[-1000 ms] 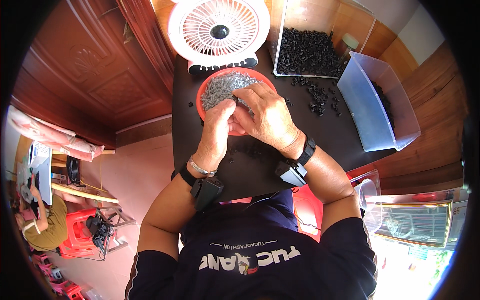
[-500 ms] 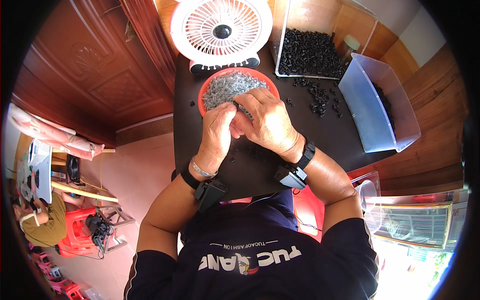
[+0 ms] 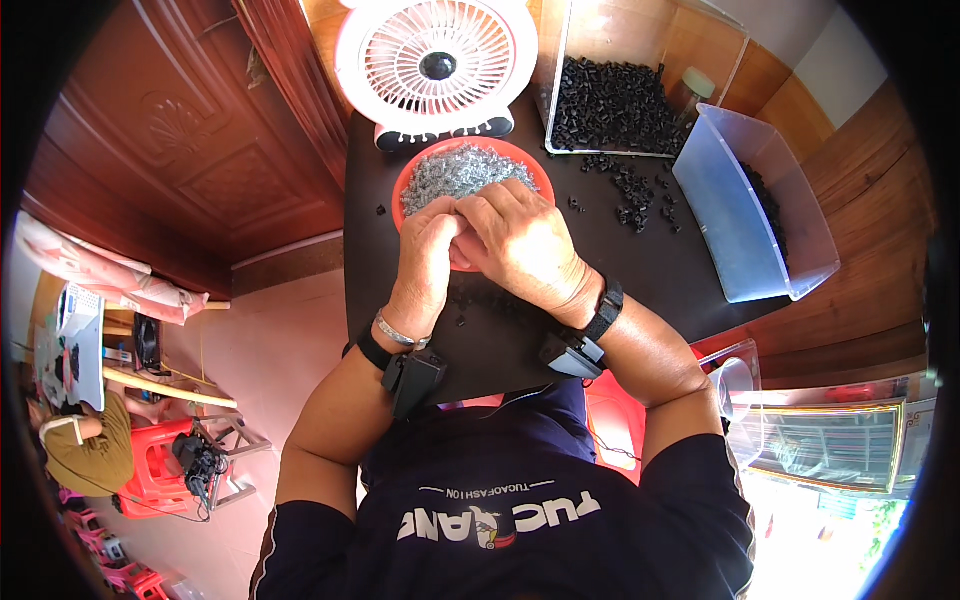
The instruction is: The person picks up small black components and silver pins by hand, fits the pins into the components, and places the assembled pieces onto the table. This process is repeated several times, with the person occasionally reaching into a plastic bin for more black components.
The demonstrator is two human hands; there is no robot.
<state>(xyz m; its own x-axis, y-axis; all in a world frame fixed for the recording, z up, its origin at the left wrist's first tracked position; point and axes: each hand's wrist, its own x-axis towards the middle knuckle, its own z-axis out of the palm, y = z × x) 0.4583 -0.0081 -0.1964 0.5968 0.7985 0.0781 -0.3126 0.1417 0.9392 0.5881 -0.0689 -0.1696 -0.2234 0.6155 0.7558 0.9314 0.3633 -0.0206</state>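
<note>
My left hand [image 3: 427, 262] and my right hand [image 3: 528, 248] meet fingertip to fingertip over the near rim of a red bowl [image 3: 399, 190]. Both are closed, with thumbs and fingers pressed together; whatever they pinch is hidden behind the right hand's knuckles. A heap of small silvery metal pieces [image 3: 455, 172] fills the bowl. Beneath my wrists, a few small black parts [image 3: 462, 321] lie on the dark table [image 3: 640, 285].
Behind the bowl stands a white fan [image 3: 438, 66]. A clear bin [image 3: 620, 153] holds many small black parts, with more loose parts [image 3: 635, 200] spilled before it. Further right is a translucent bluish bin [image 3: 725, 230]. Another person [image 3: 92, 455] sits at far left.
My right fingers have curled further over the left fingertips, covering a small dark spot that showed between them. The whole view has shifted slightly.
</note>
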